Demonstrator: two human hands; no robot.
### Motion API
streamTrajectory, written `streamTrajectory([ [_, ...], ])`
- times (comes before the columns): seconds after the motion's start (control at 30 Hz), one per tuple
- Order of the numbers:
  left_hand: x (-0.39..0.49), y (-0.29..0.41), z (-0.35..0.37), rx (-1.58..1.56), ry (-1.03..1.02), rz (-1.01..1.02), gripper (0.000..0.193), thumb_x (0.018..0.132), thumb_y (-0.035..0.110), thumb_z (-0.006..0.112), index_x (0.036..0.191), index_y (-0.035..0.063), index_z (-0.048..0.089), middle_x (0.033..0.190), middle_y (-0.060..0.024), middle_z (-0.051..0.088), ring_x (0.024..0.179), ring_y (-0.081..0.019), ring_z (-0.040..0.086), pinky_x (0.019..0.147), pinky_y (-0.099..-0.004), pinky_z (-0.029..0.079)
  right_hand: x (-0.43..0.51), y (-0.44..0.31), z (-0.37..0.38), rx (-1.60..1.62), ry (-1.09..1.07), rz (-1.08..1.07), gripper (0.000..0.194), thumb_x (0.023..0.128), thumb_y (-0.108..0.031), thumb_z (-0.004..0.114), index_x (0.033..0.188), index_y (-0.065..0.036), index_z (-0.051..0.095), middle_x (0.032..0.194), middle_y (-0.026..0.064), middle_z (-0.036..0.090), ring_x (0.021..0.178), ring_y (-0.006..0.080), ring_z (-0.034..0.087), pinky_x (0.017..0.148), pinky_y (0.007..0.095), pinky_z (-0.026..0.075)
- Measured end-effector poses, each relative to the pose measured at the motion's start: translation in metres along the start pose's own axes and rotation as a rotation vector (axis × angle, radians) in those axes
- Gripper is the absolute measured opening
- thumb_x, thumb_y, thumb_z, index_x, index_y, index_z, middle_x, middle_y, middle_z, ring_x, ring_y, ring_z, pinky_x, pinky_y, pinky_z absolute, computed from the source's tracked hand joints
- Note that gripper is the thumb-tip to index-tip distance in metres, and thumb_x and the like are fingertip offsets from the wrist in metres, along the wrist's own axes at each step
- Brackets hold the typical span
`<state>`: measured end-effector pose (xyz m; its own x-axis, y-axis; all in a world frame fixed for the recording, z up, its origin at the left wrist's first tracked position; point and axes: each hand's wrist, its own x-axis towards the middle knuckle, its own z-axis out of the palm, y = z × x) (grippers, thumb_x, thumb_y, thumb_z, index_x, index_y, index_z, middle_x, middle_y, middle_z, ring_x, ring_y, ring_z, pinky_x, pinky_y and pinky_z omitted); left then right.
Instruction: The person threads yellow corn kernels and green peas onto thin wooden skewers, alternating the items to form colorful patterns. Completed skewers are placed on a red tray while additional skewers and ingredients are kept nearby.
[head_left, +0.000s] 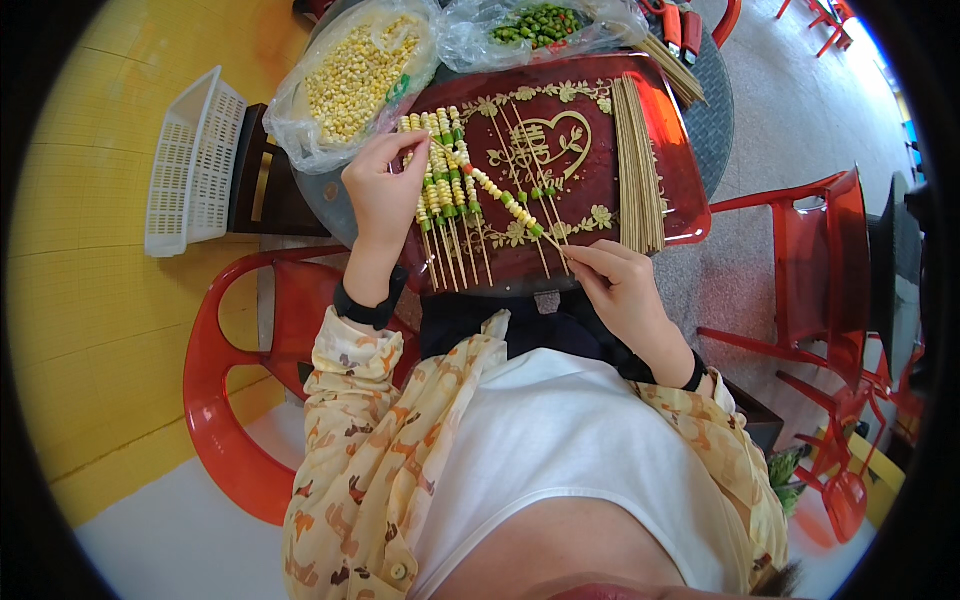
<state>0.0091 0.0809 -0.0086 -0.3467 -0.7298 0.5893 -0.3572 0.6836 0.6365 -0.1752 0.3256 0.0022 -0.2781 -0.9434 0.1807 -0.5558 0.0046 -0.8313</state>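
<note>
A bamboo skewer threaded with corn kernels and green pepper pieces (501, 195) slants between my hands over a red patterned tray (570, 217). My left hand (390, 176) pinches its upper end; my right hand (611, 281) grips the bare lower end. Under and beside my left hand lie several filled skewers (444, 191) in a row. To their right are a few skewers with only a green piece or so low on each (536, 193). A thick bundle of bare bamboo skewers (637, 165) lies along the tray's right side.
Beyond the tray, a plastic bag of corn kernels (360, 79) and a bag of green pepper pieces (536, 26) stand on the round table (709, 135). More bare skewers (671, 71) lie at the back right. A white plastic basket (199, 165) is at left, and red chairs (247, 390) stand on both sides.
</note>
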Motion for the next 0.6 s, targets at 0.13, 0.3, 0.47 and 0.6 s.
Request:
streamTrajectory([
  [0.13,-0.003,0.004,-0.002,-0.034,-0.051,-0.054,0.011,0.085,0.001,0.079,0.096,0.0009,0.080,0.094,-0.0089,0.078,0.085,-0.0145,0.072,0.078,-0.0276,0.054,-0.001,0.000,0.000,0.001,0.018,-0.013,0.019,0.089,0.006,0.071,0.107,0.004,0.074,0.079,0.0149,0.066,0.068,0.0258,0.065,0.061,0.0339,0.050],
  [0.3,-0.009,0.010,-0.002,-0.183,-0.196,-0.107,0.015,0.086,0.001,0.078,0.102,0.0013,0.080,0.095,-0.0070,0.078,0.087,-0.0126,0.072,0.079,-0.0257,0.054,0.000,0.002,0.000,0.009,0.028,-0.008,0.019,0.089,0.006,0.071,0.108,0.004,0.074,0.080,0.0151,0.067,0.069,0.0266,0.066,0.062,0.0338,0.051],
  [0.47,-0.001,-0.003,-0.012,-0.216,-0.289,-0.155,0.020,0.085,0.003,0.075,0.105,0.0021,0.079,0.095,-0.0128,0.078,0.088,-0.0184,0.075,0.079,-0.0287,0.057,0.001,0.004,-0.001,-0.018,0.028,0.009,0.019,0.089,0.006,0.070,0.108,0.003,0.075,0.080,0.0151,0.067,0.069,0.0274,0.066,0.063,0.0339,0.051],
  [0.6,0.047,-0.065,-0.026,0.216,-0.289,-0.187,0.027,0.087,0.012,0.072,0.112,0.0027,0.078,0.099,-0.0195,0.077,0.091,-0.0286,0.075,0.082,-0.0379,0.058,0.004,0.006,0.000,-0.027,0.056,-0.011,0.019,0.089,0.005,0.071,0.107,0.003,0.075,0.080,0.0149,0.067,0.069,0.0271,0.066,0.063,0.0341,0.051],
])
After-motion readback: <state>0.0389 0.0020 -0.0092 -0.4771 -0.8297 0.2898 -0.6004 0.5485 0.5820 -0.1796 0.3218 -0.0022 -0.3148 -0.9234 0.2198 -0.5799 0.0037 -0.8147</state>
